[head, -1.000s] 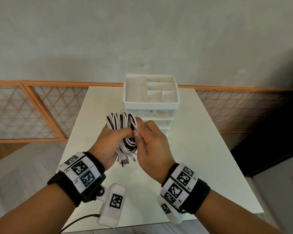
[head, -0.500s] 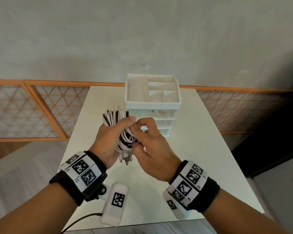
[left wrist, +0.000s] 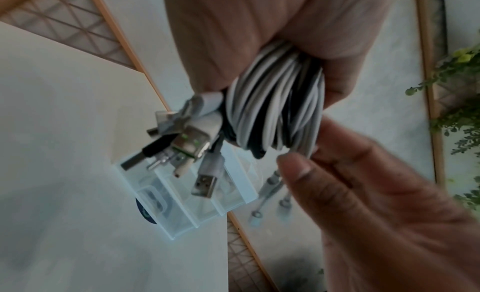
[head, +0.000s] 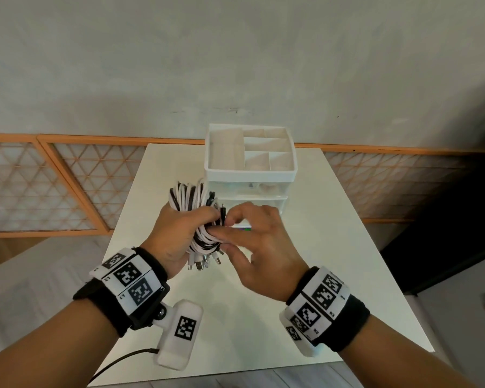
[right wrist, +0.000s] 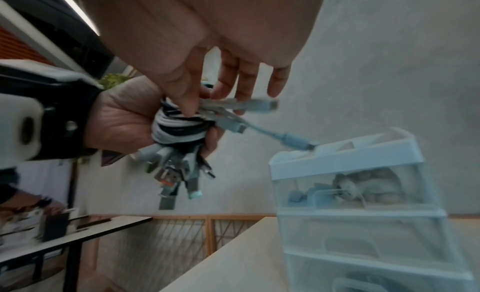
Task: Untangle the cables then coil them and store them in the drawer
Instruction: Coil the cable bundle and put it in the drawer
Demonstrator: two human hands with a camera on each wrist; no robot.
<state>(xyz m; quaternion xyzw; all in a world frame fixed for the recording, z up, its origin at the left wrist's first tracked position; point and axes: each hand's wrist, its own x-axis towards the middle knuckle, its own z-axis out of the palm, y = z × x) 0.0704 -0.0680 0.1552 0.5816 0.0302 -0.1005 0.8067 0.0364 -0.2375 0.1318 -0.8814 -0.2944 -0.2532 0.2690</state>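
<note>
A coiled bundle of white and black cables [head: 189, 196] is held above the table, just in front of the drawer unit [head: 249, 175]. My left hand [head: 185, 228] grips the bundle round its middle, and several plugs [head: 205, 263] hang below the fist. My right hand [head: 227, 232] pinches loose cable ends against the bundle's right side, and a black plug [head: 222, 212] sticks up between the hands. In the left wrist view the coil [left wrist: 275, 103] shows under the left palm. In the right wrist view, thumb and forefinger hold white cable ends [right wrist: 246, 105].
The white drawer unit has an open divided tray on top and translucent drawers [right wrist: 363, 224] that are closed; the top drawer holds some items. It stands at the far middle of the white table [head: 319, 247]. An orange lattice fence [head: 67, 186] and a grey wall lie behind.
My right hand's fingers have shifted from the bundle's top down to its right side. The black plug end now stands up between the hands. The left hand keeps its grip.
</note>
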